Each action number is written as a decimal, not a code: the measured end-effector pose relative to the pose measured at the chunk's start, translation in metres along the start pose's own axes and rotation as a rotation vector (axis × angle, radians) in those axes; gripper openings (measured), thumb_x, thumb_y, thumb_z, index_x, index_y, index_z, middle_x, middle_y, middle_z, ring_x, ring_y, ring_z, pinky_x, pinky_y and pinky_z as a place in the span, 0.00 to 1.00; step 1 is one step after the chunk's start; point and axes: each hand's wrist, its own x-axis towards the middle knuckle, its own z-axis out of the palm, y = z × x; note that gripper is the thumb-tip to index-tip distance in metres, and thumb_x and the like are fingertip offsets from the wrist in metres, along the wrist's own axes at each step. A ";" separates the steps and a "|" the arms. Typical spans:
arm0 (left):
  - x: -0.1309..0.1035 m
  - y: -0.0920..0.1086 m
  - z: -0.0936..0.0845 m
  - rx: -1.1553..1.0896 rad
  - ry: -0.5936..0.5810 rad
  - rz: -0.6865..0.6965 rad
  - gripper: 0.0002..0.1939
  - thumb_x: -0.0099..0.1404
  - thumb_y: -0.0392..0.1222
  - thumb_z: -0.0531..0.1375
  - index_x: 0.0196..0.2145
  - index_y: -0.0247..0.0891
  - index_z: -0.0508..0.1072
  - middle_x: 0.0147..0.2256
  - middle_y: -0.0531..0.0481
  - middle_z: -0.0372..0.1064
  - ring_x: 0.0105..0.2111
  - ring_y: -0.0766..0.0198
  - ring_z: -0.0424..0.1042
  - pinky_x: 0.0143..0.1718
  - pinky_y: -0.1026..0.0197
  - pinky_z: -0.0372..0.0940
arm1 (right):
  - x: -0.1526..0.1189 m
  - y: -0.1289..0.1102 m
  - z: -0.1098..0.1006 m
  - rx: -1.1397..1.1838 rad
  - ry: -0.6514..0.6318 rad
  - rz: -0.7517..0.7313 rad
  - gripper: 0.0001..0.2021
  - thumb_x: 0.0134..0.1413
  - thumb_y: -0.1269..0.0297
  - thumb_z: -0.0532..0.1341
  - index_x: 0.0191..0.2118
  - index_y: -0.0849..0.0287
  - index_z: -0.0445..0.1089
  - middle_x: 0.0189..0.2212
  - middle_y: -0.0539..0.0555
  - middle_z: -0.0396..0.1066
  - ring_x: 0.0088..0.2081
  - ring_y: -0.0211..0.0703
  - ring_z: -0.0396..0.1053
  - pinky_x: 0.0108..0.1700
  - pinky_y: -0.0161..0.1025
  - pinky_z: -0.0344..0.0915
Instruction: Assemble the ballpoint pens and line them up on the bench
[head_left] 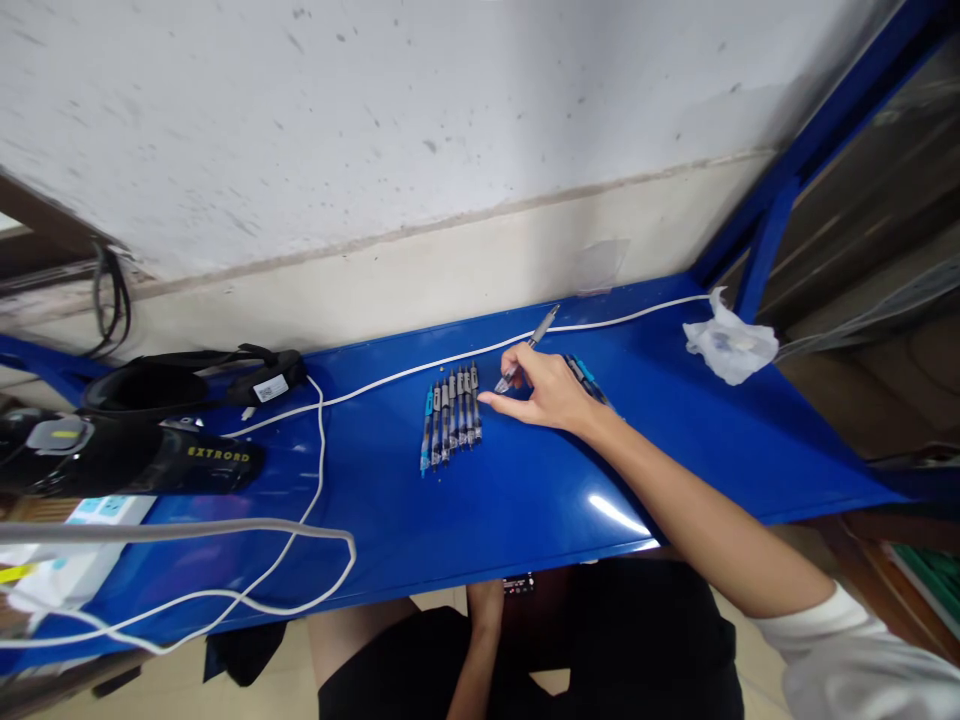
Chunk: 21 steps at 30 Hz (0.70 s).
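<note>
My right hand [551, 390] is closed on a grey clear-barrelled pen [543, 326] just above the blue table. The pen slants up and to the right out of the fingers. To the left of that hand, several pens [452, 412] lie side by side in a row; most are grey and dark, and the leftmost has a bright blue clip. Partly behind my right hand and wrist lie more pens [585, 374], some with blue parts. My left hand [486, 597] is low, under the table's front edge, beside a dark device with a lit screen [518, 583]; its fingers are hidden.
On the left of the blue table [517, 510] lie a black bottle [202, 455], a black strap with a box [266, 380] and a white power strip [112, 510]. White cable [390, 380] runs along the back. Crumpled white plastic [731, 340] sits at the right, near a blue post.
</note>
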 end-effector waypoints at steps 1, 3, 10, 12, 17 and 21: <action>-0.001 0.002 -0.001 -0.008 -0.002 -0.001 0.24 0.63 0.54 0.62 0.49 0.33 0.81 0.47 0.35 0.82 0.56 0.39 0.78 0.61 0.44 0.70 | -0.001 0.000 0.000 0.036 -0.006 0.005 0.14 0.62 0.53 0.71 0.42 0.52 0.67 0.29 0.47 0.70 0.27 0.40 0.63 0.33 0.39 0.57; -0.003 0.006 -0.004 -0.020 -0.012 0.018 0.24 0.64 0.53 0.62 0.50 0.34 0.81 0.50 0.34 0.82 0.59 0.39 0.76 0.63 0.44 0.68 | -0.004 0.000 0.000 0.098 -0.041 0.013 0.13 0.61 0.55 0.70 0.38 0.51 0.66 0.24 0.44 0.66 0.24 0.38 0.58 0.31 0.38 0.52; -0.025 0.033 -0.031 0.032 -0.113 0.145 0.25 0.63 0.55 0.64 0.51 0.36 0.81 0.54 0.35 0.80 0.64 0.38 0.72 0.69 0.44 0.62 | -0.002 -0.001 0.000 -0.030 -0.250 -0.010 0.13 0.69 0.50 0.61 0.40 0.53 0.64 0.25 0.46 0.65 0.24 0.39 0.57 0.31 0.38 0.47; -0.039 0.042 -0.040 0.014 -0.140 0.178 0.26 0.64 0.59 0.65 0.51 0.36 0.81 0.54 0.34 0.80 0.61 0.39 0.74 0.67 0.45 0.64 | -0.001 -0.003 0.000 -0.088 -0.321 -0.013 0.16 0.69 0.46 0.60 0.42 0.54 0.64 0.26 0.47 0.66 0.25 0.41 0.58 0.32 0.38 0.48; -0.067 0.060 -0.047 -0.059 -0.216 0.242 0.27 0.69 0.64 0.63 0.51 0.39 0.81 0.53 0.36 0.80 0.57 0.42 0.77 0.66 0.44 0.65 | 0.001 -0.009 -0.002 -0.267 -0.455 0.022 0.19 0.76 0.44 0.51 0.46 0.57 0.64 0.25 0.48 0.67 0.26 0.44 0.62 0.34 0.39 0.49; -0.072 0.069 -0.041 -0.106 -0.208 0.262 0.26 0.69 0.64 0.63 0.51 0.39 0.81 0.53 0.36 0.80 0.57 0.42 0.77 0.64 0.43 0.67 | 0.000 -0.021 -0.003 -0.404 -0.556 -0.025 0.21 0.74 0.42 0.53 0.46 0.58 0.66 0.28 0.53 0.73 0.29 0.48 0.67 0.35 0.40 0.49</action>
